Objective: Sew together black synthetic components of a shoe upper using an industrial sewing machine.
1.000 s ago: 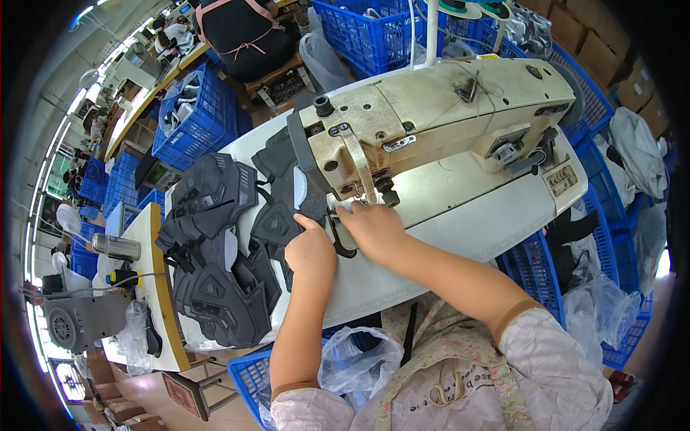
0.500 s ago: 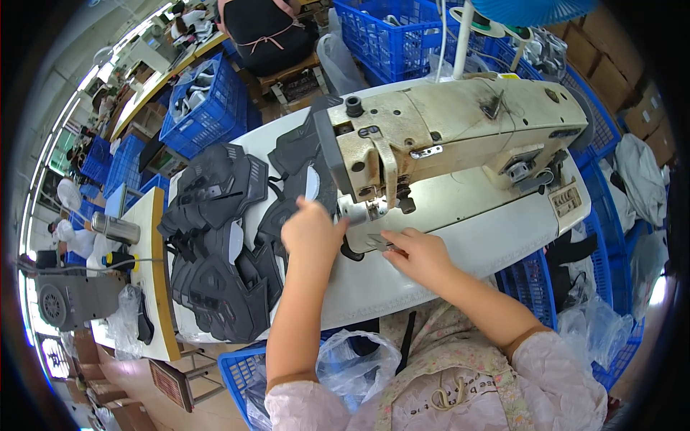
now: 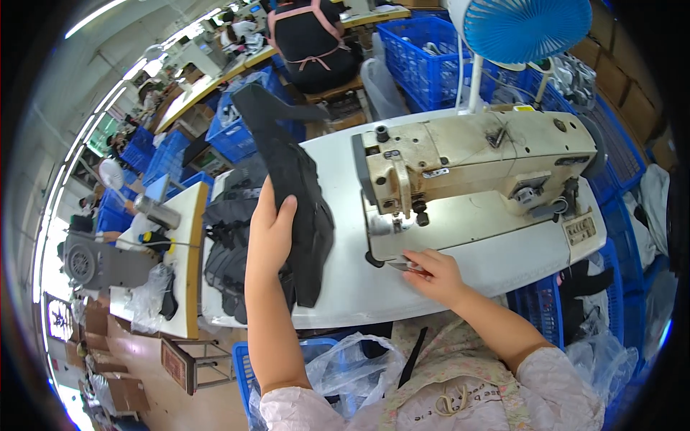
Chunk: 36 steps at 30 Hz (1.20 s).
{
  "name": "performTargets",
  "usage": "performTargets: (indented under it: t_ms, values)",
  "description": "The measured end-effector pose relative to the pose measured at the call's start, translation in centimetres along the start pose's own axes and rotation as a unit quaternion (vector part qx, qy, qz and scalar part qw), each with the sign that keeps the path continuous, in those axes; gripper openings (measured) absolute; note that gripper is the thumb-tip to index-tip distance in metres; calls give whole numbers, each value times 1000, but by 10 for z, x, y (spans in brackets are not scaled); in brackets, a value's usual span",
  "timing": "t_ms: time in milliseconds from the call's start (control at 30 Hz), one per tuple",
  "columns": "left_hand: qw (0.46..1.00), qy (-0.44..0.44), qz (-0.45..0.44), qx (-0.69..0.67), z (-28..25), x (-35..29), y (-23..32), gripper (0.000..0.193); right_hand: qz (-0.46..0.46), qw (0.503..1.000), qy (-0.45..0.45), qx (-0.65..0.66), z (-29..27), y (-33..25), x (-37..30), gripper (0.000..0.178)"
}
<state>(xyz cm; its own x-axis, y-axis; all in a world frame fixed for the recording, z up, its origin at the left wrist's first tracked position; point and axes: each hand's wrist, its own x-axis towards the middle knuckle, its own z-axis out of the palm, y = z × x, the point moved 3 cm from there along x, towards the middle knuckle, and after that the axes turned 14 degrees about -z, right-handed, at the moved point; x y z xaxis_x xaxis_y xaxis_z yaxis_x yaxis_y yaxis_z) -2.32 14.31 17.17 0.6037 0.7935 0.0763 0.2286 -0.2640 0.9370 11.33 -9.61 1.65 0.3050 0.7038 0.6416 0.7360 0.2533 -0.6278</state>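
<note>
A long black fabric piece (image 3: pixel 307 208), which looks like a flat shoe upper, is gripped in my left hand (image 3: pixel 269 233). It stands raised above the left part of the white sewing table (image 3: pixel 345 287), with a strap end sticking out at its top. Small thread snips (image 3: pixel 399 266), with grey blades and a bit of red, are in my right hand (image 3: pixel 438 279), low in front of the needle area. The beige sewing machine (image 3: pixel 481 154) is just beyond that hand. Under and behind my left wrist lies a pile of similar dark pieces (image 3: pixel 228 255), partly covered.
A blue fan (image 3: pixel 528 29) stands behind the machine. Blue crates (image 3: pixel 413 61) are at the back, and more line the right side. A wooden-edged side table (image 3: pixel 190 266) is at left. A plastic bag (image 3: pixel 352 366) lies in a crate near my lap. Another person (image 3: pixel 313 43) sits ahead.
My left hand has moved from beside the needle area to the left, lifting the black piece off the table. My right hand stays near the machine with the snips. The view has shifted.
</note>
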Motion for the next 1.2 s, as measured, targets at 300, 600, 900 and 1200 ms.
performTargets:
  t_ms: [300,600,900,1200]
  values:
    - [979,32,-5,200,-44,-164,23,56,-137,976,4,169,-32,-106,79,41]
    - [948,31,-42,314,-21,-213,13,61,-135,964,-29,228,14,-135,88,40]
    - [938,8,-48,342,-11,-228,22,57,-123,953,23,277,22,-136,83,38]
    - [882,80,85,457,-4,-235,13,64,-156,962,54,219,-18,-135,75,36]
